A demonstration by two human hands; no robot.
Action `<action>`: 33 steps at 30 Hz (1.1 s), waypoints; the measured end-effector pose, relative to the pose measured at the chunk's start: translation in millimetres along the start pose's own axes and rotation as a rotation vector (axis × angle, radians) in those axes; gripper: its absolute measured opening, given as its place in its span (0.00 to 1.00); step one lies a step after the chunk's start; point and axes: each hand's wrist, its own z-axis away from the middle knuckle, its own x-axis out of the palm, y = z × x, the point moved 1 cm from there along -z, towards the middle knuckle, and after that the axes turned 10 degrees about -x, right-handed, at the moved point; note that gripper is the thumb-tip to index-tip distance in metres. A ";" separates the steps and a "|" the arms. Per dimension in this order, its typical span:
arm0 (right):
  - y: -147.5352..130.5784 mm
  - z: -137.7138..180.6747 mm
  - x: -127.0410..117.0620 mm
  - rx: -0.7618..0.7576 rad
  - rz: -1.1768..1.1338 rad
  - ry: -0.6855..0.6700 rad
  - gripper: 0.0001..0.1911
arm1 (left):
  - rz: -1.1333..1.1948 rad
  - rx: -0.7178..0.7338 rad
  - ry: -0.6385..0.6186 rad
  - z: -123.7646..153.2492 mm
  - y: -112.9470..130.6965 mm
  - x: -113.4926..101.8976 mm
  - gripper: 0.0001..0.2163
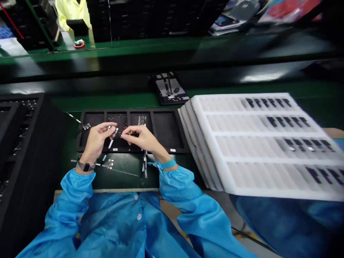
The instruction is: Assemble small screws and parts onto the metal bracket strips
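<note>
My left hand [99, 138] pinches a small circuit part [114, 134] with a white strip hanging from it. Close to its right, my right hand [142, 138] is closed, thumb against fingers, around something small and dark that I cannot make out. Both hands are over a black foam tray [168, 134] divided into compartments. Tiny bits lie in the compartment behind my fingers. Another small circuit part [86, 126] with a strip rests at the tray's left end. Nearer me on the green bench lie a thin flex strip [122, 172] and a small clear-looking part [109, 163].
White foam trays [215, 143] are stacked at right, black parts in their slots. A tall stack of black foam trays [29, 154] stands at left. Behind my tray lies an opened device housing [170, 89]. A person in yellow [72, 12] is across the bench; an arm shows at far right.
</note>
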 end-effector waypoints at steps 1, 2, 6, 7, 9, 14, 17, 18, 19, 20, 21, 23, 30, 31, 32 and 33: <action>0.9 -0.1 -0.2 0.009 -0.005 0.014 0.13 | 0.031 -0.028 -0.025 -3.9 -3.8 1.8 0.13; 2.0 0.1 -0.5 0.019 -0.008 0.026 0.13 | 0.053 -0.052 -0.049 -6.4 -7.1 3.4 0.14; 4.2 1.8 -1.0 0.080 0.021 0.042 0.14 | 0.052 -0.100 -0.095 -6.7 -15.8 7.7 0.14; 4.1 2.3 -1.0 0.101 0.027 0.042 0.14 | 0.045 -0.104 -0.097 -5.9 -17.3 8.1 0.14; 3.7 3.3 -0.9 0.138 0.031 0.041 0.14 | 0.028 -0.099 -0.097 -4.6 -19.9 8.2 0.14; 5.2 5.8 0.6 0.174 0.044 0.036 0.13 | -0.093 -0.051 -0.073 -2.5 -23.5 6.9 0.12; 6.7 6.8 1.7 0.211 0.047 0.038 0.12 | -0.169 -0.031 -0.039 -1.1 -23.3 7.1 0.09; 7.1 7.1 1.8 0.224 0.041 0.037 0.11 | -0.180 -0.028 -0.030 -0.8 -23.3 7.3 0.08; 7.5 7.4 1.8 0.235 0.031 0.038 0.12 | -0.179 -0.030 -0.027 -0.7 -23.4 7.6 0.08; 7.9 7.8 1.5 0.243 0.015 0.038 0.13 | -0.166 -0.037 -0.032 -0.8 -23.6 7.8 0.08; 8.5 8.2 1.2 0.248 -0.002 0.040 0.14 | -0.144 -0.050 -0.042 -1.0 -24.0 8.1 0.09; 9.8 9.1 0.4 0.249 -0.040 0.043 0.18 | -0.089 -0.086 -0.069 -1.6 -25.1 8.7 0.10; 13.8 10.0 1.6 0.249 -0.099 0.044 0.22 | 0.000 -0.134 -0.081 -1.2 -26.5 10.5 0.13; 13.9 9.9 1.8 0.249 -0.108 0.043 0.22 | 0.002 -0.131 -0.080 -0.8 -26.5 10.7 0.13; 13.7 9.9 1.9 0.249 -0.116 0.044 0.22 | 0.001 -0.129 -0.081 -0.5 -26.7 10.9 0.13; 13.4 9.9 1.9 0.252 -0.122 0.043 0.22 | -0.001 -0.127 -0.082 -0.2 -27.1 11.0 0.12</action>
